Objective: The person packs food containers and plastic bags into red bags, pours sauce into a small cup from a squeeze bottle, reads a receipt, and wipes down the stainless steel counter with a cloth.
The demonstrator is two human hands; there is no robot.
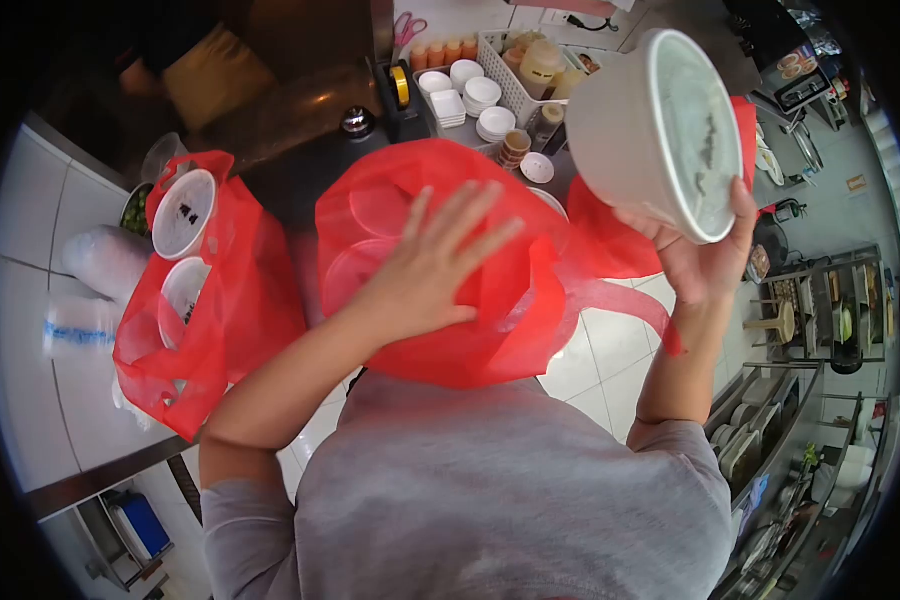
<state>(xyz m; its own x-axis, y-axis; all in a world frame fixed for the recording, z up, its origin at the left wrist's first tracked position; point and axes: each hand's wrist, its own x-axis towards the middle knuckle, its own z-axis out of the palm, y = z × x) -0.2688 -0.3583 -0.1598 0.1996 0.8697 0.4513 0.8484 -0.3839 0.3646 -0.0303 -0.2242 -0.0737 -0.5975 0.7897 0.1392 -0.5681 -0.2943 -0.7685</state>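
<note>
white tub (620, 130), lidded and raised at the upper right of the middle red bag (450, 360). the tub is tilted well over, its translucent lid (705, 140) facing rightward and bearing dark marks; its contents cannot be made out. right hand (705, 250): partly curled, palm and fingers at the underside, thumb at the rim, bearing the tub alone. left hand (430, 270): open, fingers spread, above the middle red bag and gripping nothing; whether it touches the bag cannot be told. step in hand, as judged from the pose: handling of the tub aloft, with the free hand at the bag. from this pose, a sound move would call for a firm hold at the rim, a turn of the lid toward level, and a bag mouth kept spread; a tilted lid could leak. to the left of the middle red bag: the left red bag (260, 290), with two lidded tubs (183, 215) showing at its mouth. to its right, partly behind the right forearm and tub: another red bag (610, 240). beyond it: stacked white bowls (482, 92), a white basket (515, 95) of bottles, and a bell (357, 122).
</note>
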